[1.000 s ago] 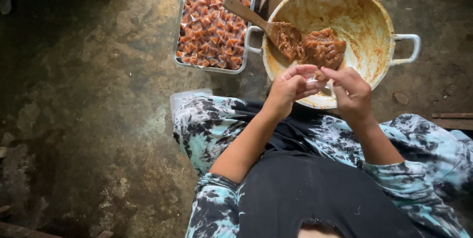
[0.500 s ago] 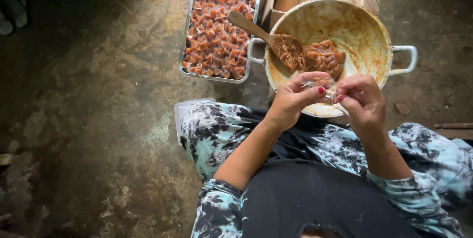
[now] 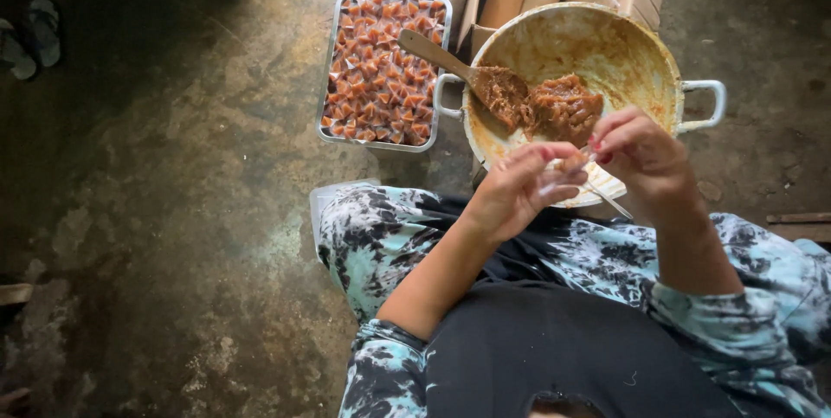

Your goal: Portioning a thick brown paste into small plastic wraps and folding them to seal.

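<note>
My left hand (image 3: 519,189) and right hand (image 3: 640,154) pinched one small clear-wrapped piece (image 3: 573,161) over the pan (image 3: 597,37), beside the filled tray (image 3: 325,98).

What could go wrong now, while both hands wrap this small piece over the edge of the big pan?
1. The left hand and right hand pinch a small clear wrapper with sticky brown filling; it may slip and fall onto the dirty floor.
2. The wooden spoon leans on the pan rim; a knock could tip it out.
3. The tray of wrapped pieces stands uncovered, so dirt may reach it.
</note>
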